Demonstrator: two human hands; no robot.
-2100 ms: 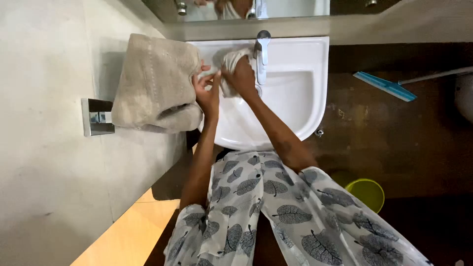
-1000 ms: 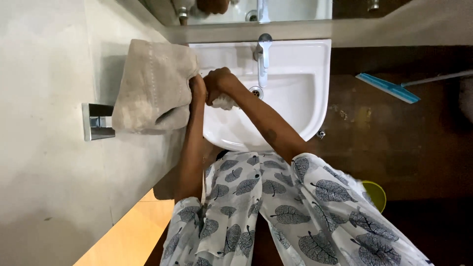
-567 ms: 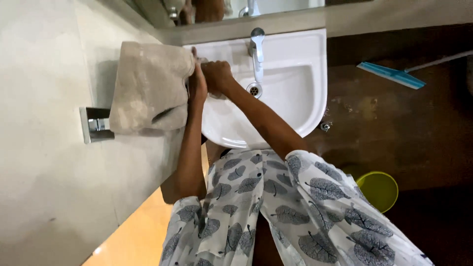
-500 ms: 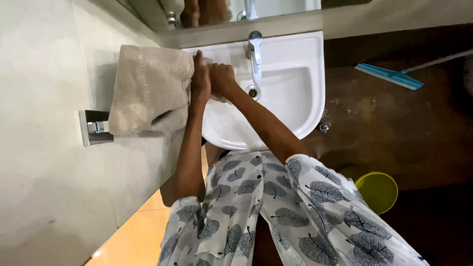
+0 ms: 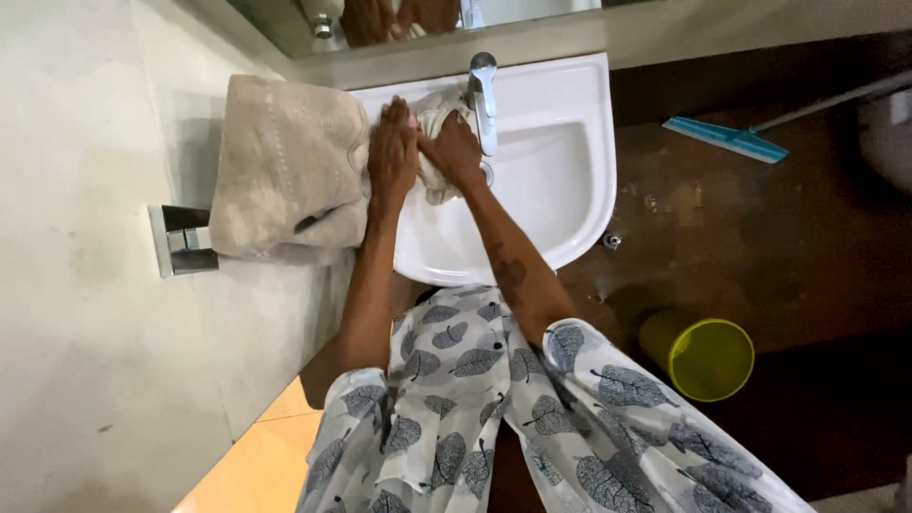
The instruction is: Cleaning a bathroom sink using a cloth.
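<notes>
A small white cloth (image 5: 433, 116) is bunched over the left side of a white wash basin (image 5: 560, 180), just beside the chrome tap (image 5: 483, 85). My right hand (image 5: 454, 150) grips the cloth from below. Next to it, my left hand (image 5: 390, 152) lies with straight fingers against the cloth's left edge, close to a beige towel (image 5: 285, 161) that hangs on a chrome wall rail (image 5: 180, 242). My leaf-print sleeves fill the lower part of the view.
A mirror edge (image 5: 399, 19) runs above the basin. On the dark brown floor to the right lie a blue-headed squeegee (image 5: 727, 140) and a yellow-green bucket (image 5: 703, 356). A pale wall is at the left.
Both hands have moved up the basin toward the tap. The cloth, earlier balled inside my fists lower in the bowl, now shows opened out beside the tap. The view has shifted slightly.
</notes>
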